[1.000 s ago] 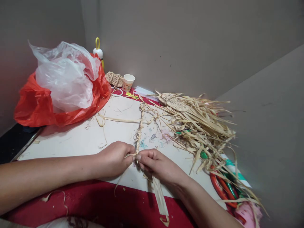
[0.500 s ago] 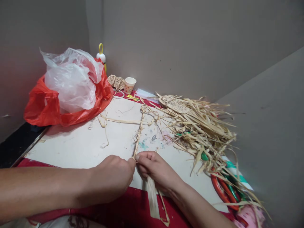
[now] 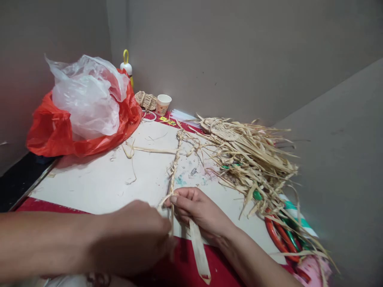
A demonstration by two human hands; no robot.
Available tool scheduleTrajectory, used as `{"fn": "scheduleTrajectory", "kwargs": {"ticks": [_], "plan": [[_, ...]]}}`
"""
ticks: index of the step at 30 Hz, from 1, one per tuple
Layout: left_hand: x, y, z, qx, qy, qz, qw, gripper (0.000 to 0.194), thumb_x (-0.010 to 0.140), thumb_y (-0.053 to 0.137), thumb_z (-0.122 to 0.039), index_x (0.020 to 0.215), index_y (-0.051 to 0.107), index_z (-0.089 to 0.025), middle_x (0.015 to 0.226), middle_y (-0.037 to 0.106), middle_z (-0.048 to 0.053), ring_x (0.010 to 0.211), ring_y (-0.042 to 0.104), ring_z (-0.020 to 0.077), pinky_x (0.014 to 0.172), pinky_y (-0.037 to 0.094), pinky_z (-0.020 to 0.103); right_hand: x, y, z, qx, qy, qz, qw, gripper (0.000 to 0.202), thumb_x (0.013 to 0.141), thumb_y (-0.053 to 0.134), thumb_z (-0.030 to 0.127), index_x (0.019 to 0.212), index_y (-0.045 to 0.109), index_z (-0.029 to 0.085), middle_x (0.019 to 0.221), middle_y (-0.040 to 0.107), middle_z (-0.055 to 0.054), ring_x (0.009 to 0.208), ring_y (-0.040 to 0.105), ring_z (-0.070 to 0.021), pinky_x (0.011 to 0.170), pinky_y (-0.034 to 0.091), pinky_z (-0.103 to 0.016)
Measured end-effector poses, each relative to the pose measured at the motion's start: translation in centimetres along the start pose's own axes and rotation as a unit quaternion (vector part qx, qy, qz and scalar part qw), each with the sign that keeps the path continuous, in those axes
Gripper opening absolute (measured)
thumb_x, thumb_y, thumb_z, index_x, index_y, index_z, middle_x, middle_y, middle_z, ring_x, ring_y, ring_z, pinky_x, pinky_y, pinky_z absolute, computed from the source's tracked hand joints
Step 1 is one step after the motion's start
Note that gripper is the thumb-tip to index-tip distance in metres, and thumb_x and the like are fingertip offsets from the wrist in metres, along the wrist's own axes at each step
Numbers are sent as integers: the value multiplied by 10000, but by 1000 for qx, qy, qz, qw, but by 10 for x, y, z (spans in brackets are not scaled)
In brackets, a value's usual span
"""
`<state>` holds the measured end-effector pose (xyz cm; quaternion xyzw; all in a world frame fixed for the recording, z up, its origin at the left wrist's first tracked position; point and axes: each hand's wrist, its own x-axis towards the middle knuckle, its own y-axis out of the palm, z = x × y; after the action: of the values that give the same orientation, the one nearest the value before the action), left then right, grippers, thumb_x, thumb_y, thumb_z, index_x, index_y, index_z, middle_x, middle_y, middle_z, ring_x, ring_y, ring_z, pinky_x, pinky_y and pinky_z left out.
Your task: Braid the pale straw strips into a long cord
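A narrow braid of dry, straw-coloured husk strips (image 3: 174,171) runs from the middle of the white board towards me. My right hand (image 3: 194,207) is closed, pinching the near end of this braid between thumb and forefinger. Below that hand hangs a broad pale strip (image 3: 199,251). My left hand (image 3: 137,235), blurred by motion, is closed like a fist just to the left and nearer to me. A thin strand (image 3: 171,223) goes down from the braid to its fingertips, and another strand loops out to the left of the pinch.
To the right lies a big heap of dry husk strips (image 3: 257,155), with a woven oval piece (image 3: 223,129) on it. Red-handled scissors (image 3: 277,235) lie by the right edge. Behind are a paper cup (image 3: 163,105), a woven sandal-like piece (image 3: 146,100) and plastic bags (image 3: 86,107).
My left hand has come away from the pinch point, down towards me, drawing a strand. My right hand stays on the braid. A strand loop now shows left of the pinch.
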<state>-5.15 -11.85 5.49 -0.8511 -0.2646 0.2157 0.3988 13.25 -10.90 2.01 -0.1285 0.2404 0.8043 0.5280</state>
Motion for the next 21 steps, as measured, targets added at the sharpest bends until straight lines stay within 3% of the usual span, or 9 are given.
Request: {"fn": "scheduleTrajectory", "kwargs": {"ticks": [1,3,4,7,9,10,13,17,21], "plan": [[6,-8,5,-44,-20,-16,999,265,834,419,-261,614,543,-183,515,505,-20,434,380,86,454,273,215,-1,0,2,14,2,3,1000,273,737,667,372,683,625,107,395,354,79,379,237,-40,405,168,-206],[19,-20,17,-134,-92,-124,979,239,842,402,-293,690,543,-173,584,519,-14,539,431,99,520,317,213,-2,0,4,35,10,9,999,269,726,682,368,686,621,109,398,326,88,381,217,-37,401,152,-201],[26,-22,23,-194,-105,-136,966,189,826,430,-296,764,554,-168,652,547,-8,592,458,103,557,342,215,-2,0,4,38,13,14,999,266,728,682,366,701,628,107,398,316,91,380,210,-36,400,149,-199],[40,-16,32,-441,-131,6,888,195,786,483,-324,826,542,-143,690,571,3,584,499,103,588,392,239,-1,-1,4,34,10,27,999,259,733,682,359,721,649,102,405,339,83,379,219,-36,397,165,-199],[44,-8,32,-535,-139,86,829,234,789,477,-363,758,530,-137,612,548,-6,490,479,92,534,389,242,0,-3,4,27,7,34,999,262,729,685,361,706,648,103,449,417,58,387,241,-33,398,185,-200],[45,-4,32,-550,-142,99,817,263,797,468,-384,724,527,-138,556,515,-22,433,432,79,488,360,231,1,-4,4,24,8,36,999,266,730,683,367,706,648,104,476,448,47,393,250,-33,400,195,-200],[46,1,32,-525,-136,85,836,328,830,442,-402,674,549,-134,480,447,-49,387,306,53,430,266,206,0,-6,5,8,10,44,999,280,748,665,388,734,648,109,486,445,48,402,258,-37,410,210,-201],[48,0,38,-466,-71,72,879,310,852,439,-342,684,588,-128,654,585,3,595,486,81,645,389,217,0,-10,6,-26,2,60,998,286,783,626,395,763,652,110,461,393,64,406,267,-46,416,211,-204],[50,-3,43,-449,-53,100,886,254,839,460,-313,738,609,-134,730,619,15,685,525,103,738,405,239,1,-14,5,-59,0,70,996,286,815,586,381,778,656,106,478,395,58,423,276,-53,432,218,-213]]}}
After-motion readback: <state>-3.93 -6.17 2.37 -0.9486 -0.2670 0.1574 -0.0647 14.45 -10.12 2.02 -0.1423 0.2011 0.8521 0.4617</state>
